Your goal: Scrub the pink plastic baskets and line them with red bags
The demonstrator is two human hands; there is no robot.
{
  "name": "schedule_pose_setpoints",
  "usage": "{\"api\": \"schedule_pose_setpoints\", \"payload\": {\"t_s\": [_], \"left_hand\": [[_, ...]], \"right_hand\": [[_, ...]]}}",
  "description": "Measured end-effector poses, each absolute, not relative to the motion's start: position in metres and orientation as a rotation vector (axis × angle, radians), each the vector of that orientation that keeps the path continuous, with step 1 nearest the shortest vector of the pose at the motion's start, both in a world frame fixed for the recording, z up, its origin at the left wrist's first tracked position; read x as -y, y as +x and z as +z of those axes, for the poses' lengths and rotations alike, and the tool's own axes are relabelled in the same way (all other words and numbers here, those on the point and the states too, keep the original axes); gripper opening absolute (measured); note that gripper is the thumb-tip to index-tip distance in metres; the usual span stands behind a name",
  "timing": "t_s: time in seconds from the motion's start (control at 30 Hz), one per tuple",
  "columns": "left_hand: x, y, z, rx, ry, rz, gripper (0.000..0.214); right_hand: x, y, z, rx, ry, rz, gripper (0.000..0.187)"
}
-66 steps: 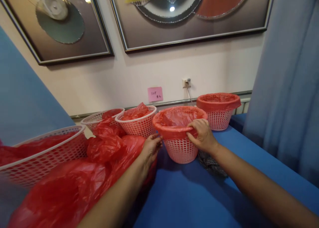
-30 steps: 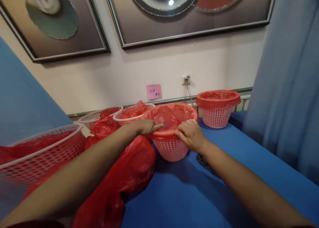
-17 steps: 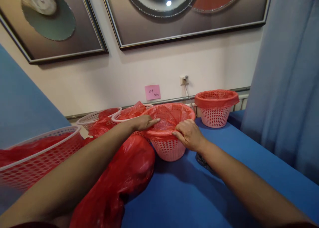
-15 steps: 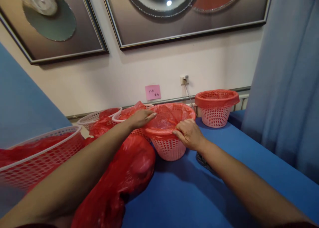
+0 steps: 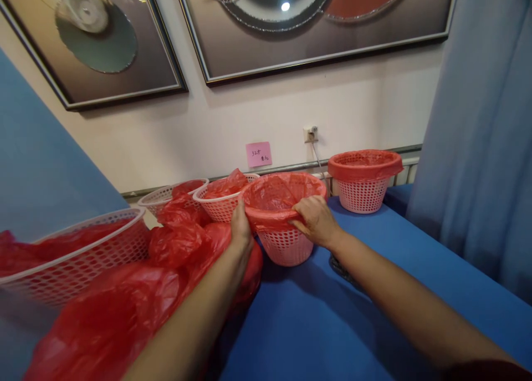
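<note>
A pink mesh basket [image 5: 286, 245] stands on the blue table [image 5: 332, 325], lined with a red plastic bag [image 5: 276, 195] folded over its rim. My left hand [image 5: 240, 225] grips the rim and bag edge on the basket's left side. My right hand [image 5: 316, 221] pinches the folded bag edge at the front right of the rim. Both hands are closed on the bag's edge.
A second lined basket [image 5: 363, 181] stands farther right by the wall. To the left are white mesh baskets [image 5: 224, 203] holding loose red bags, and a heap of red plastic [image 5: 124, 309]. A blue curtain [image 5: 486, 137] hangs on the right. A dark object [image 5: 343, 270] lies under my right forearm.
My left hand drew back from the top of the bag, where it lay flat, to grip the basket's left rim. My right hand stayed on the front rim.
</note>
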State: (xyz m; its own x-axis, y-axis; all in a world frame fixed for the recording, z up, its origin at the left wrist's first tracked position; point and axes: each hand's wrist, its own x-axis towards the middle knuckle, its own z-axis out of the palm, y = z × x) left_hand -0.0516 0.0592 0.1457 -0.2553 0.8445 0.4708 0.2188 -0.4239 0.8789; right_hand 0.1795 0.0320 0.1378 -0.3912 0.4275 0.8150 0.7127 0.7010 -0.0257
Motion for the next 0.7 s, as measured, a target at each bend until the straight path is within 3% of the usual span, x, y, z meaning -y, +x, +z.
{"api": "schedule_pose_setpoints", "payload": {"t_s": [0.1,0.2,0.33,0.43,0.7], "left_hand": [[-0.043,-0.041,0.121,-1.338,1.461,1.899,0.051],[-0.025,-0.035,0.104,-1.405,1.430,2.006,0.053],[-0.007,-0.029,0.086,-1.460,1.793,2.088,0.045],[-0.001,-0.025,0.065,-1.499,2.028,1.993,0.031],[0.007,-0.032,-0.006,-1.538,1.843,1.479,0.020]], "right_hand": [[-0.029,0.180,0.138,2.043,-0.861,-0.394,0.017],[-0.023,0.183,0.137,2.024,-0.830,-0.368,0.036],[-0.012,0.190,0.136,1.908,-0.867,-0.416,0.047],[-0.010,0.196,0.137,1.824,-0.913,-0.405,0.042],[-0.033,0.196,0.133,1.994,-1.028,-0.109,0.040]]}}
